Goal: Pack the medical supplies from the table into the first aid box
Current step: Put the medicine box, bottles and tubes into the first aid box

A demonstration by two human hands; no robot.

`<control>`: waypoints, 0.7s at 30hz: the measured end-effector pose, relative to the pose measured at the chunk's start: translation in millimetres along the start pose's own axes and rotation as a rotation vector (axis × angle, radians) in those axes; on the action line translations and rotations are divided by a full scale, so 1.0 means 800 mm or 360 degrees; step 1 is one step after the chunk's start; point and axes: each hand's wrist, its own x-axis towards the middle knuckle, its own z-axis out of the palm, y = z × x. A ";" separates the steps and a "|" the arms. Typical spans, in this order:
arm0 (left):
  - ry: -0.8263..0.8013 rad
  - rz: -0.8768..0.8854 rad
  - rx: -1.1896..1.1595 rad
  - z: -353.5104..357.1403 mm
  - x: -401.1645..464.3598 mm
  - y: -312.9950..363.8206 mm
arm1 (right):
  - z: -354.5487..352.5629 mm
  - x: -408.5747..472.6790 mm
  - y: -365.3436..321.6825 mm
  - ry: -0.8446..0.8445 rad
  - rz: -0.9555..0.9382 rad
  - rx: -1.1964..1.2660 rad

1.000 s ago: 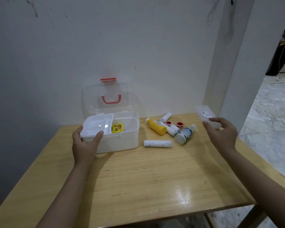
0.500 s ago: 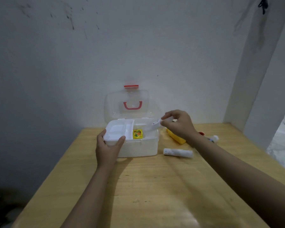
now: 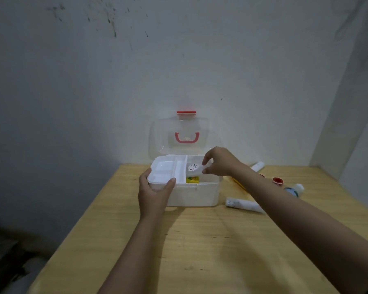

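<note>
The right hand [image 3: 220, 161] pinches a flat translucent packet [image 3: 194, 169] by its near end, holding it tilted over the right compartment of the first aid box [image 3: 191, 194], above a small yellow pack [image 3: 192, 179] already inside. The packet appears light, thin and somewhat flexible, with a smooth, possibly slippery skin; an end pinch looks adequate. The left hand [image 3: 154, 193] grips the box's front left corner, thumb on the rim. The box is rigid white plastic, its clear lid [image 3: 179, 135] standing upright with a red handle. A white tube [image 3: 243, 205] and a red-capped item [image 3: 277, 180] lie on the smooth wooden table [image 3: 200, 251].
</note>
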 end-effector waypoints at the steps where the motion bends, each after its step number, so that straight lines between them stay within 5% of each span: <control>1: 0.0001 0.0001 -0.0002 0.000 0.000 0.000 | 0.003 0.003 -0.003 0.0005 0.0003 -0.0070; 8: 0.0023 0.0005 0.0020 0.000 0.003 -0.004 | 0.018 0.019 -0.020 -0.0190 0.0146 -0.0218; 21: 0.0000 0.0010 0.0068 0.001 0.002 -0.003 | 0.045 0.034 -0.034 -0.0091 0.0525 0.0570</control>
